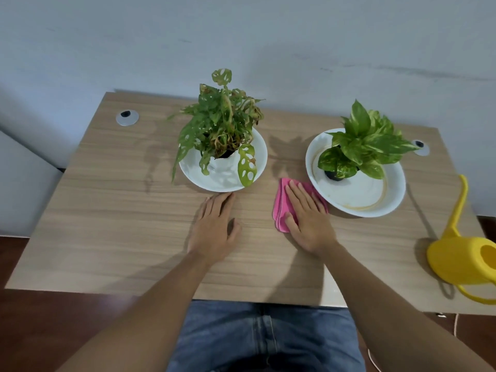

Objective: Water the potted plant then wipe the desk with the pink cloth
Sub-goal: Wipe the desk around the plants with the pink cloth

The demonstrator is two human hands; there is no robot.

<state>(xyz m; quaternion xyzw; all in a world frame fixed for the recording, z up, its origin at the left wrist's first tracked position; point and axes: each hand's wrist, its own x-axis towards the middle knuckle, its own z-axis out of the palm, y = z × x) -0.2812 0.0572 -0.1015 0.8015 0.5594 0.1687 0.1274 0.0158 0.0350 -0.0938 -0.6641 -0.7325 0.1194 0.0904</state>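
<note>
Two potted plants stand on white plates on the wooden desk [107, 224]: a holey-leaved plant [222, 124] at the centre and a variegated plant [367, 143] to the right. The folded pink cloth [280, 208] lies between the plates. My right hand [308, 218] presses flat on it, fingers spread and pointing away from me. My left hand [216, 229] rests flat on the bare desk just in front of the centre plate [222, 181], holding nothing. A yellow watering can [461, 253] sits at the desk's right edge, spout pointing away.
The right plate [375, 194] has a brownish ring of residue and nearly touches the cloth. Two round cable grommets sit in the desk's far corners, left grommet [127, 117] and right grommet [420, 147]. A pale wall backs the desk. My jeans show below the front edge.
</note>
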